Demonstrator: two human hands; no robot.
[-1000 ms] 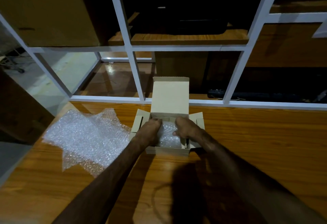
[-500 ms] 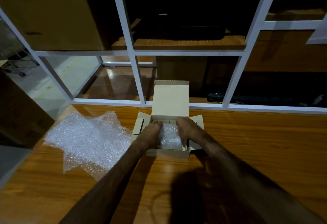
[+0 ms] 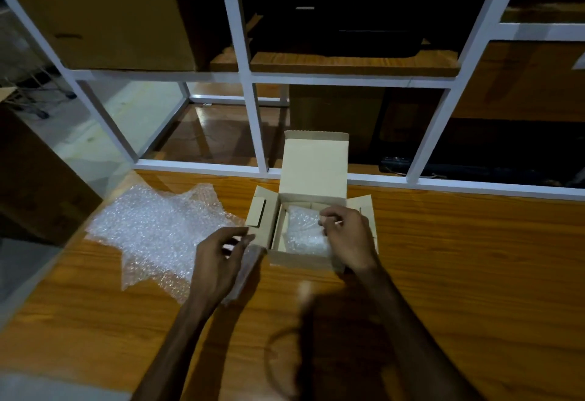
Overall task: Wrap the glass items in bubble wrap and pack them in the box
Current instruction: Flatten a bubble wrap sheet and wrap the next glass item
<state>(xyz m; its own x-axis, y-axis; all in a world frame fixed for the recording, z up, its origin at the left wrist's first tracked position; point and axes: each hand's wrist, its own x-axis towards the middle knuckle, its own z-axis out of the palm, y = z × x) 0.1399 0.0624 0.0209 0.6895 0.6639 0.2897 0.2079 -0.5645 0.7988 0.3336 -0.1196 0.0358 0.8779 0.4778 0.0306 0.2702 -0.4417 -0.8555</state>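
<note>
Wrapped bundle (image 3: 305, 236) sits in the box (image 3: 297, 261), right hand (image 3: 346, 239) resting on it with fingers curled. Left hand (image 3: 221, 261) hovers loose and empty by the spare bubble wrap (image 3: 158, 229). Probably wrapping another item next.

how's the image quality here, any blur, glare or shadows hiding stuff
Head view: dim overall; the left hand is motion-blurred, so its grip is unclear. The right hand and the wrapped bundle in the box read sharper. A dark shadow covers the table near the forearms, the loose bubble wrap glints, and the white frame bows from wide-angle distortion.
</note>
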